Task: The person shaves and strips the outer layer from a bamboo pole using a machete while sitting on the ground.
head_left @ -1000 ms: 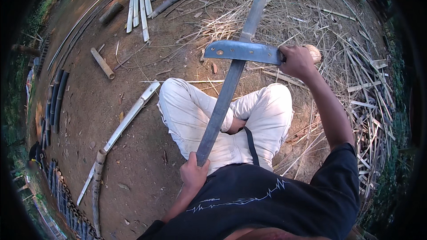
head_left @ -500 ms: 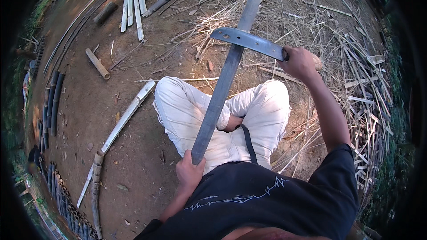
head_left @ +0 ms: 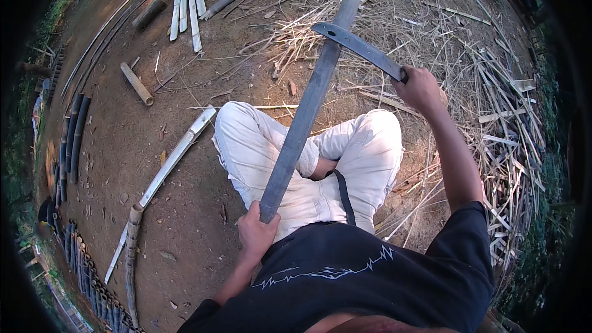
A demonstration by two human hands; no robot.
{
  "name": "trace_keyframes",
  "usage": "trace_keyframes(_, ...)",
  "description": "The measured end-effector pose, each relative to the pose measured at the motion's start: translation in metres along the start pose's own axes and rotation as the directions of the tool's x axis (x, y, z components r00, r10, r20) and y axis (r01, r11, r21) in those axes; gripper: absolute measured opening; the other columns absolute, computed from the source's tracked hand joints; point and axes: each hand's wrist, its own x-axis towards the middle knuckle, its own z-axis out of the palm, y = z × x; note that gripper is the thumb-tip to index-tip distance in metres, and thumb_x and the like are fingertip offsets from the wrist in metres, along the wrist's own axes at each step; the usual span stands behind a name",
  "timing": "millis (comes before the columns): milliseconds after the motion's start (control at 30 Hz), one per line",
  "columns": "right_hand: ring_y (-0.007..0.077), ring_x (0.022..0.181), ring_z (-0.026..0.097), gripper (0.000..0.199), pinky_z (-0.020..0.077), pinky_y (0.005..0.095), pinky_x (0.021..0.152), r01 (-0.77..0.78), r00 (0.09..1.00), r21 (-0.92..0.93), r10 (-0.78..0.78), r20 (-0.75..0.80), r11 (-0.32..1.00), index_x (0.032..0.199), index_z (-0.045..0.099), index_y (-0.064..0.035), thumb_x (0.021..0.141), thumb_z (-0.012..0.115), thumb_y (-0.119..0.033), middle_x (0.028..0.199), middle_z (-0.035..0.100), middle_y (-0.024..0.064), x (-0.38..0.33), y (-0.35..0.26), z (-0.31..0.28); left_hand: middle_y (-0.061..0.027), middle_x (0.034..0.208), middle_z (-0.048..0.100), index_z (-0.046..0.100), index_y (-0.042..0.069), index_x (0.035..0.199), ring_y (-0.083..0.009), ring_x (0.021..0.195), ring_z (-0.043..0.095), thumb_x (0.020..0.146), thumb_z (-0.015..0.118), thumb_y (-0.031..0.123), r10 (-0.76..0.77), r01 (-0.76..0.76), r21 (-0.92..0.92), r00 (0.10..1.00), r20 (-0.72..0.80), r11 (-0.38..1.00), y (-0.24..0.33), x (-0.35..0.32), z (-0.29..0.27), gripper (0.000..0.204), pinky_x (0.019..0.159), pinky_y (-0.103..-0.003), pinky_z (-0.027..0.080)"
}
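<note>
Outdoors, on bare soil [head_left: 191,234]: with left grip [head_left: 256,232] closed on near end of long dark strip [head_left: 300,132], slanting outward over lap [head_left: 324,200]; with right grip [head_left: 423,90] clenched on knife [head_left: 367,52], crossing strip farther out and more obliquely than one second earlier, against pale shavings [head_left: 301,37] beyond.

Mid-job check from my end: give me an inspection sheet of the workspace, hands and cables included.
Surface: brown earth, scattered with leaf bits.
Things in hand: long dark slat, slanting over the lap; broad-bladed knife, crossing it toward its far end, contact unclear.
Clutter: pale strips heaped at the right, more strewn ahead.
Hands: left hand grips the slat's near end; right hand grips the knife's handle.
Cables: nothing seen.
Surroundings: dark poles at the left; greenery along the rim.
</note>
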Motion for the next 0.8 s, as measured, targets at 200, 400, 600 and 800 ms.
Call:
trace_keyframes(200,0.0348,0.076,0.072,0.033,0.0575,0.0452,0.076,0.032,0.999,0.016,-0.032,0.035,0.999,0.090,0.070,-0.0047,0.081,0.073,-0.036,0.076,0.072,0.0157,-0.010,0.000,-0.002,-0.0214,0.065,0.061,0.055,0.001,0.086,-0.0436,0.065,0.066,0.073,0.078,0.014,-0.006,0.006,-0.023,1.000,-0.015,1.000,0.004,0.000,-0.003,0.029,0.058,-0.047,0.050)
trace_keyframes(400,0.0355,0.077,0.071,0.033,0.0570,0.0456,0.077,0.057,0.995,0.009,-0.057,0.081,0.998,0.090,0.069,-0.0042,0.081,0.073,-0.036,0.079,0.072,0.0180,-0.018,-0.006,-0.003,-0.0202,0.063,0.060,0.054,0.001,0.084,-0.0418,0.063,0.066,0.073,0.078,0.012,0.038,-0.040,-0.059,0.999,-0.030,0.997,0.008,0.000,-0.005,0.028,0.058,-0.045,0.049)
trace_keyframes(600,0.0358,0.077,0.071,0.032,0.0559,0.0467,0.076,0.052,0.998,0.072,-0.054,0.029,0.996,0.088,0.069,-0.0028,0.080,0.075,-0.034,0.078,0.071,0.0178,-0.019,0.000,0.003,-0.0202,0.065,0.061,0.053,0.000,0.083,-0.0408,0.064,0.067,0.074,0.078,0.012,0.026,-0.026,-0.019,1.000,-0.009,0.999,0.008,0.004,-0.006,0.029,0.058,-0.044,0.049)
trace_keyframes(800,0.0380,0.078,0.070,0.032,0.0546,0.0481,0.075,-0.031,0.999,0.193,0.027,0.024,0.981,0.087,0.068,-0.0013,0.080,0.075,-0.032,0.078,0.070,0.0197,-0.030,-0.007,0.007,-0.0192,0.064,0.062,0.055,0.000,0.082,-0.0390,0.062,0.067,0.074,0.079,0.014,0.002,-0.002,0.000,1.000,0.015,1.000,0.009,0.006,-0.002,0.028,0.058,-0.043,0.050)
